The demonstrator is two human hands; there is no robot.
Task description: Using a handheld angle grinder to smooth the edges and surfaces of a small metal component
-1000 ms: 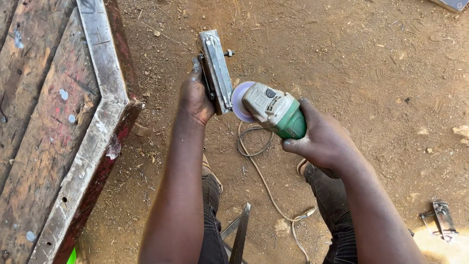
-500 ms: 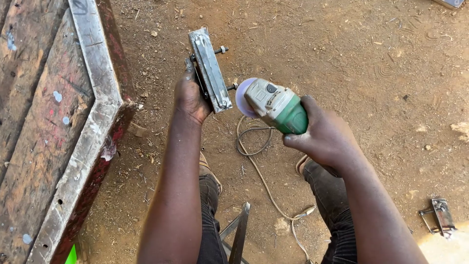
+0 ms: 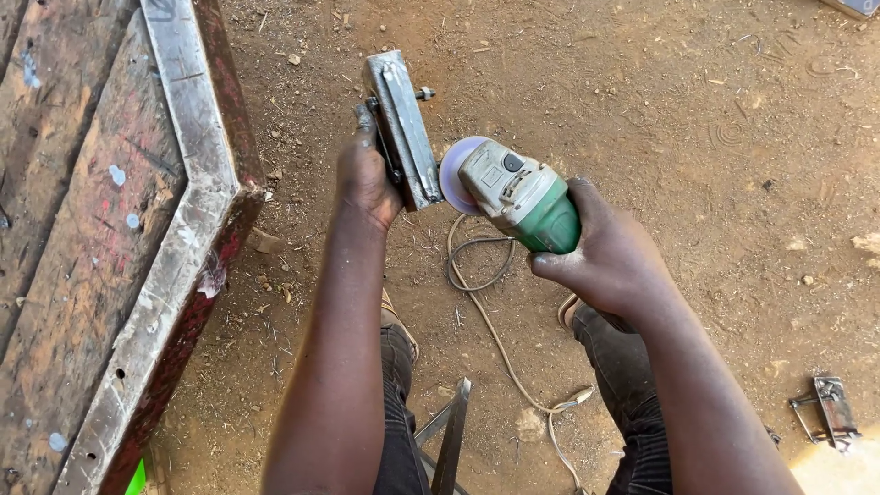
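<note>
A: Entry. Largest first: rust-red steel frame with a bare grey angle rim (image 3: 197,197), well left of the left grip. Dirt floor (image 3: 697,137) below.

B: Hands?

A: Right hand (image 3: 610,261) clenched round the green-and-grey angle grinder (image 3: 518,192); its disc (image 3: 451,174) sits just right of the left grip, at the piece's edge. Left hand (image 3: 367,174) grasps the flat grey metal bracket with a bolt (image 3: 401,128), held up off the floor.

B: Advice?

A: Judgement: keep left fingers behind the bracket, disc shallow, pale cord (image 3: 495,335) trailing clear below.
</note>
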